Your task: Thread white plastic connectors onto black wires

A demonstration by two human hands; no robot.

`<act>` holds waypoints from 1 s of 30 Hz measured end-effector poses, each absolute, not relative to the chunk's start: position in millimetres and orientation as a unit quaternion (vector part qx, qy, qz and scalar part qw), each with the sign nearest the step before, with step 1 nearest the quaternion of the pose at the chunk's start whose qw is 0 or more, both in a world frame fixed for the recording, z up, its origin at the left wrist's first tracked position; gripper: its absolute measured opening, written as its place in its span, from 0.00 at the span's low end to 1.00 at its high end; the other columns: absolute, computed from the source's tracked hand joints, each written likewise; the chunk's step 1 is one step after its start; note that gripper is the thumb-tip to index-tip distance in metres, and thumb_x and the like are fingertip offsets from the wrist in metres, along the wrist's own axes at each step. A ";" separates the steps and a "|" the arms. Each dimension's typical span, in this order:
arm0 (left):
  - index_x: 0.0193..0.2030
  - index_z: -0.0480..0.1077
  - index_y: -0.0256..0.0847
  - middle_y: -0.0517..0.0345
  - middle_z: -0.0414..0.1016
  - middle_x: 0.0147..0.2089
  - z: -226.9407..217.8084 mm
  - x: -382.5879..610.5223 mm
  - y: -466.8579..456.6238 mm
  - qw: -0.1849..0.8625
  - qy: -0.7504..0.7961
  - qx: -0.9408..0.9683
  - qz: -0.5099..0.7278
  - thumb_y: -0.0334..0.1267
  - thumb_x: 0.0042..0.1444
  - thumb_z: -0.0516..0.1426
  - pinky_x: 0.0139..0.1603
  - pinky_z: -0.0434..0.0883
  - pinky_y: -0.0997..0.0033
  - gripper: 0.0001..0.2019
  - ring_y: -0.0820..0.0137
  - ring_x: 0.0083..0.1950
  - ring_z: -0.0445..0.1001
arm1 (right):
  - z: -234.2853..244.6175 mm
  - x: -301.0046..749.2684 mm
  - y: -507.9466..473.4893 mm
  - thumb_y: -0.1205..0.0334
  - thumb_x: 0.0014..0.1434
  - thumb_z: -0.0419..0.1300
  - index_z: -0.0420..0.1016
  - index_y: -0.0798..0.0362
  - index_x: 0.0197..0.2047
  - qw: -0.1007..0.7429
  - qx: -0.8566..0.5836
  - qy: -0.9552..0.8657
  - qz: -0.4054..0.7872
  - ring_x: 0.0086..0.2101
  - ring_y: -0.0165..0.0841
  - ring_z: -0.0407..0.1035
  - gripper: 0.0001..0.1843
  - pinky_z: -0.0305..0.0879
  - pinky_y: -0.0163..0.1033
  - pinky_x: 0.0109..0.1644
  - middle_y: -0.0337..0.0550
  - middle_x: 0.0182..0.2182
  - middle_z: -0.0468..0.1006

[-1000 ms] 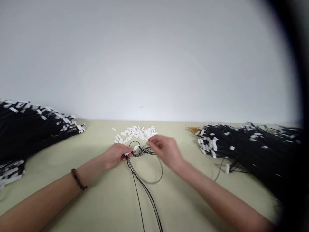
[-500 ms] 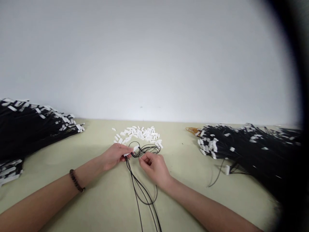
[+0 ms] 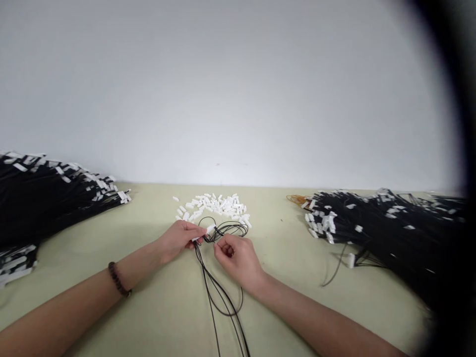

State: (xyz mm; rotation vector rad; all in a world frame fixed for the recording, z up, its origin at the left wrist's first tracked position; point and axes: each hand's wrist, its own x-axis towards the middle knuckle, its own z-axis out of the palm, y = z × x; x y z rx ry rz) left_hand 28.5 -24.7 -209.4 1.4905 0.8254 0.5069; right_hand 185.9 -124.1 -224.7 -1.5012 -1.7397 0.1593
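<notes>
Between finger and thumb, my left hand (image 3: 182, 239) pinches a white plastic connector (image 3: 210, 228) that has thin black wires at it. A second white piece shows under those fingertips, partly covered. My right hand (image 3: 238, 255) is closed in a pinch on a thin black wire (image 3: 214, 242) just right of the connector; the wire's end is too small to make out. Looped black wires (image 3: 236, 228) lie behind both hands. More black wires (image 3: 219, 285) hang from the left fingers and run down toward the near edge of the view.
Small white connectors (image 3: 219, 206) lie scattered beyond my hands. Black wire bundles with white ends are piled at the left (image 3: 55, 198) and right (image 3: 372, 223). Some orange wire (image 3: 297, 199) pokes out by the right pile. A pale wall (image 3: 230, 99) rises behind the table (image 3: 148, 307).
Both hands and the connector stay almost in place. The view has shifted very slightly; no clear movement of the wires shows.
</notes>
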 end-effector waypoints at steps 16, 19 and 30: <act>0.32 0.72 0.35 0.59 0.65 0.26 -210.8 30.6 -41.0 0.483 0.335 0.780 0.215 0.52 0.50 0.51 0.24 0.54 0.78 0.20 0.77 0.25 0.56 | -223.8 185.3 -127.0 0.67 0.57 0.46 0.63 0.56 0.26 0.340 -0.602 -0.723 0.012 0.22 0.25 0.59 0.10 0.48 0.29 0.27 0.37 0.22 0.68; 0.30 0.72 0.35 0.60 0.64 0.25 -208.7 31.3 -43.3 0.451 0.316 0.807 0.214 0.50 0.51 0.50 0.25 0.54 0.79 0.19 0.77 0.25 0.56 | -223.3 184.7 -128.5 0.67 0.57 0.46 0.61 0.56 0.26 0.329 -0.604 -0.726 0.001 0.22 0.24 0.58 0.09 0.48 0.30 0.27 0.37 0.22 0.67; 0.33 0.72 0.36 0.58 0.64 0.25 -200.8 29.7 -32.3 0.475 0.326 0.775 0.260 0.50 0.50 0.52 0.26 0.59 0.78 0.18 0.76 0.27 0.59 | -224.0 185.9 -124.2 0.63 0.59 0.45 0.67 0.56 0.29 0.388 -0.580 -0.714 0.064 0.26 0.26 0.60 0.12 0.51 0.31 0.30 0.40 0.24 0.68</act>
